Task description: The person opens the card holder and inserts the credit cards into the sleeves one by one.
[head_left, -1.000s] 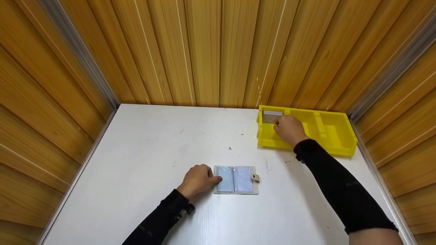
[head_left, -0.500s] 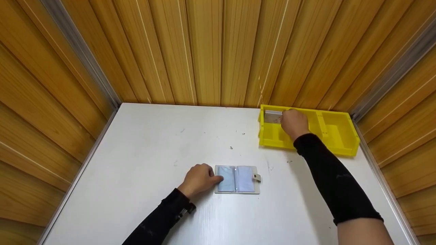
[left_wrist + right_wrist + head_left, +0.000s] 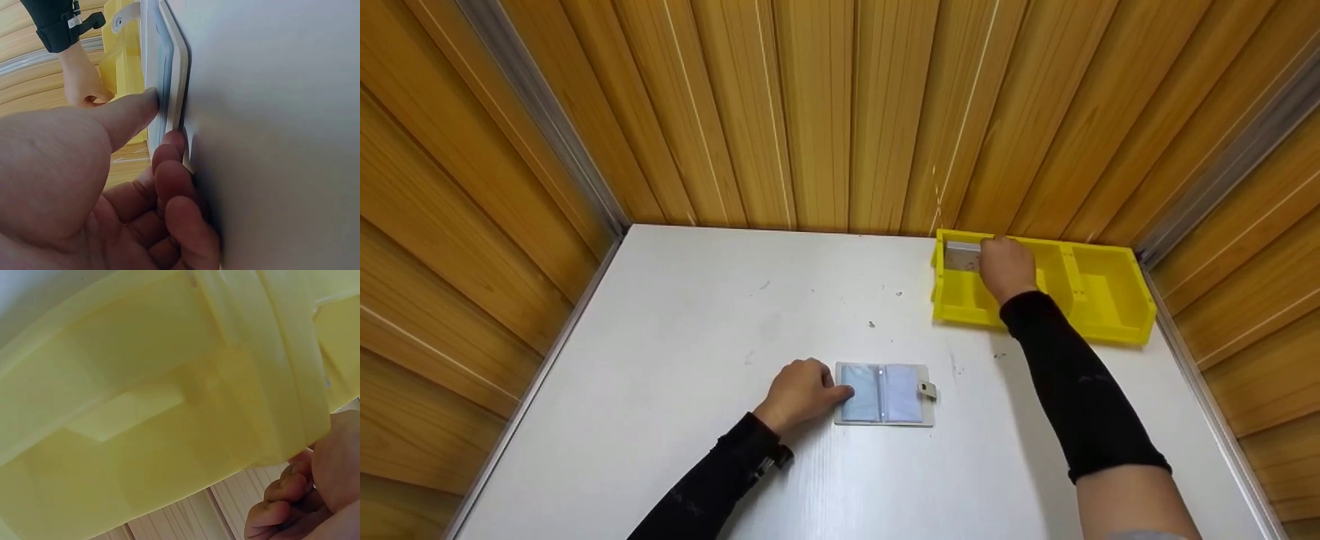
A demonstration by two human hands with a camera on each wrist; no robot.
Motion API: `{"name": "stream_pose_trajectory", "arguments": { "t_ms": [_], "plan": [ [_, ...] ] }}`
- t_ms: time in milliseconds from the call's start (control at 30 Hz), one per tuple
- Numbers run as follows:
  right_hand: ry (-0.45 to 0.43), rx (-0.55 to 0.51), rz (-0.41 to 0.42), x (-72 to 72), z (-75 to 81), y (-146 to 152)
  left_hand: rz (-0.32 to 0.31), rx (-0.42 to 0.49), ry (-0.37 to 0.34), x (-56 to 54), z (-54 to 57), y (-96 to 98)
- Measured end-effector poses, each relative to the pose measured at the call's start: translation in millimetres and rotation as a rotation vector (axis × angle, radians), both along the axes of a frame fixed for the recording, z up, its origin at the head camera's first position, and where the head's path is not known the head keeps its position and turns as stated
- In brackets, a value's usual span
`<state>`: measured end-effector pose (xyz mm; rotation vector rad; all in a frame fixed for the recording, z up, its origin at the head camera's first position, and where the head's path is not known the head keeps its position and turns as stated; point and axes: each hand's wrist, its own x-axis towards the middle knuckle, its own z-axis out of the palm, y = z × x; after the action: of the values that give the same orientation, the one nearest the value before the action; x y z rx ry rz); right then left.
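Left hand (image 3: 802, 394) pinches booklet (image 3: 901, 394) at its edge, lower centre; steady, light pressure should keep it flat. Right hand (image 3: 1007, 268) at yellow bin (image 3: 967, 313), upper right: fingertips hidden, cannot tell grip.

Glossy clear-plastic pockets (image 3: 904, 394) in the booklet (image 3: 883, 394) my left hand (image 3: 801, 394) pinches, smooth yellow plastic bin (image 3: 1075, 281) at two o'clock, my matt black cloth sleeves (image 3: 1076, 390), smooth scuffed tabletop (image 3: 697, 322), wood-grained wall (image 3: 840, 112) at twelve.
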<state>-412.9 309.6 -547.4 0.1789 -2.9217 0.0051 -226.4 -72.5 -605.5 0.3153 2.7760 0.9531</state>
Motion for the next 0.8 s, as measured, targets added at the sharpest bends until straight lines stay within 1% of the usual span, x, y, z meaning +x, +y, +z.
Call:
{"name": "stream_pose_trajectory", "arguments": {
  "t_ms": [100, 267, 333, 567, 800],
  "plan": [
    [0.036, 0.032, 0.008, -1.2, -3.8, -1, 0.003, 0.007, 0.001, 0.7, -0.1, -0.2],
    [0.139, 0.100, 0.022, -0.5, -7.5, 1, -0.001, 0.018, -0.008, 0.9, 0.4, 1.0],
    [0.155, 0.119, 0.029, -0.2, -8.4, 1, -0.001, 0.017, -0.011, 1.1, 0.8, 0.8],
    [0.133, 0.135, 0.009, -3.1, -9.1, -5, 0.004, 0.017, -0.013, 2.4, 1.6, -2.9],
    [0.093, 0.175, 0.023, -5.6, -12.6, -11, 0.007, 0.023, -0.026, 4.6, 1.6, -6.1]
  ]
}}
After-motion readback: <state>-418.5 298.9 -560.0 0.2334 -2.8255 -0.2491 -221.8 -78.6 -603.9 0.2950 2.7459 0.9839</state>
